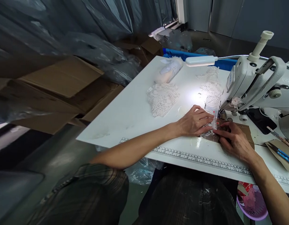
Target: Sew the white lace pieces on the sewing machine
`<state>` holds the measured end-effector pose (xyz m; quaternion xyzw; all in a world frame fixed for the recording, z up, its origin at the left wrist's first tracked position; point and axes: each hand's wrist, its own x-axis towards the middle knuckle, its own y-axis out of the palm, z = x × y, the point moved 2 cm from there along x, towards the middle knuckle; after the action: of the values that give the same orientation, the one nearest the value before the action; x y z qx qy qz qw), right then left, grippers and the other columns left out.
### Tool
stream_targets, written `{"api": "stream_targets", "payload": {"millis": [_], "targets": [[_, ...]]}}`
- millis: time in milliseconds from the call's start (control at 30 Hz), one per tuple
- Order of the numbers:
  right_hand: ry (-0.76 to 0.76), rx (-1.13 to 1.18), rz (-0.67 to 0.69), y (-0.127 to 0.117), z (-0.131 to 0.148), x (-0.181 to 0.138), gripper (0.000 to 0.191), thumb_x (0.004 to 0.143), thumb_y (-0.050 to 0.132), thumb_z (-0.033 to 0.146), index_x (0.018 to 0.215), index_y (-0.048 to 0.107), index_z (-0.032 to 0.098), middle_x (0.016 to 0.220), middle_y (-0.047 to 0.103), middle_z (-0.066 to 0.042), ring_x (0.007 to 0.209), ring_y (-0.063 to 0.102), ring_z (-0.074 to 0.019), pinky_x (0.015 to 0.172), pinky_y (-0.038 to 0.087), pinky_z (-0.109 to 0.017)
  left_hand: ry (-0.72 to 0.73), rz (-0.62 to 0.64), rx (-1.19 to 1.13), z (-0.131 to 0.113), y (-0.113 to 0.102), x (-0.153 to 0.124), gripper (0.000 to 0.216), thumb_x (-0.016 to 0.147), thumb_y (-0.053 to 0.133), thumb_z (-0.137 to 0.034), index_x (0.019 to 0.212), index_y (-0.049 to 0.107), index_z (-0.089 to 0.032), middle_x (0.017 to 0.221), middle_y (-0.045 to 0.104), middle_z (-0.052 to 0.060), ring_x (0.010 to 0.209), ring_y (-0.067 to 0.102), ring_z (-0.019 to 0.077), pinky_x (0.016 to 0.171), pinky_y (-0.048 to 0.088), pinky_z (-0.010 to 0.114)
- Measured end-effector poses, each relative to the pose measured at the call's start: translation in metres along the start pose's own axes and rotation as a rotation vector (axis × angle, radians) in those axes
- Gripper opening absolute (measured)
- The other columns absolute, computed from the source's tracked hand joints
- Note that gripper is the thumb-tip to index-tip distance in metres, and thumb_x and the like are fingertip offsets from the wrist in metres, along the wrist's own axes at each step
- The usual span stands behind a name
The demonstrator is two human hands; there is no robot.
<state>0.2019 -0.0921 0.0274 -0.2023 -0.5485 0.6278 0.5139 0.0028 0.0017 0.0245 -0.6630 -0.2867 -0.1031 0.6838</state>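
A piece of white lace (208, 133) lies beside the needle of a white sewing machine (246, 81), partly hidden under my fingers. My left hand (196, 121) rests flat on this lace with its fingers stretched to the right. Close by, my right hand (235, 139) has its fingers apart, and its fingertips touch the lace's right edge and the brown plate (246, 131) under the needle. Another white lace piece (210, 89) spreads behind the needle area. A further heap of lace (162, 98) lies to the left.
A lit lamp (200, 61) hangs over the white table (125, 115). Behind the lace heap lies a wrapped roll (169, 70). A dark phone (261, 120) and blue-handled snips (281, 153) sit at right. Cardboard boxes (62, 76) stand at left, a purple basket (254, 211) below.
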Motion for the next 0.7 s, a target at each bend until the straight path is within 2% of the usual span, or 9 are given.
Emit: {"api": "stream_targets", "payload": {"millis": [200, 533, 700], "targets": [[-0.002, -0.007, 0.010, -0.001, 0.000, 0.000, 0.037, 0.090, 0.052, 0.021, 0.117, 0.074, 0.032, 0.111, 0.061, -0.011, 0.100, 0.061, -0.0232, 0.081, 0.059, -0.042, -0.015, 0.138, -0.001, 0.002, 0.005, -0.002, 0.037, 0.103, 0.042, -0.044, 0.123, 0.064, -0.022, 0.130, 0.066, 0.007, 0.104, 0.062, 0.0229, 0.096, 0.035, 0.044], [-0.026, -0.039, -0.004, 0.000, 0.003, -0.001, 0.036, 0.091, 0.049, 0.021, 0.116, 0.074, 0.028, 0.111, 0.061, -0.012, 0.101, 0.060, -0.0243, 0.082, 0.057, -0.042, -0.036, 0.192, 0.084, -0.005, 0.005, 0.000, 0.045, 0.106, 0.031, -0.046, 0.123, 0.063, -0.019, 0.133, 0.064, 0.008, 0.104, 0.061, 0.0254, 0.089, 0.034, 0.042], [-0.002, -0.102, 0.010, 0.001, 0.006, 0.000, 0.038, 0.091, 0.049, 0.021, 0.120, 0.071, 0.029, 0.111, 0.062, -0.011, 0.097, 0.059, -0.0233, 0.082, 0.057, -0.042, -0.030, 0.289, 0.078, -0.001, 0.004, 0.010, 0.039, 0.105, 0.037, -0.042, 0.121, 0.064, -0.019, 0.133, 0.064, 0.008, 0.105, 0.061, 0.0253, 0.088, 0.037, 0.040]]}}
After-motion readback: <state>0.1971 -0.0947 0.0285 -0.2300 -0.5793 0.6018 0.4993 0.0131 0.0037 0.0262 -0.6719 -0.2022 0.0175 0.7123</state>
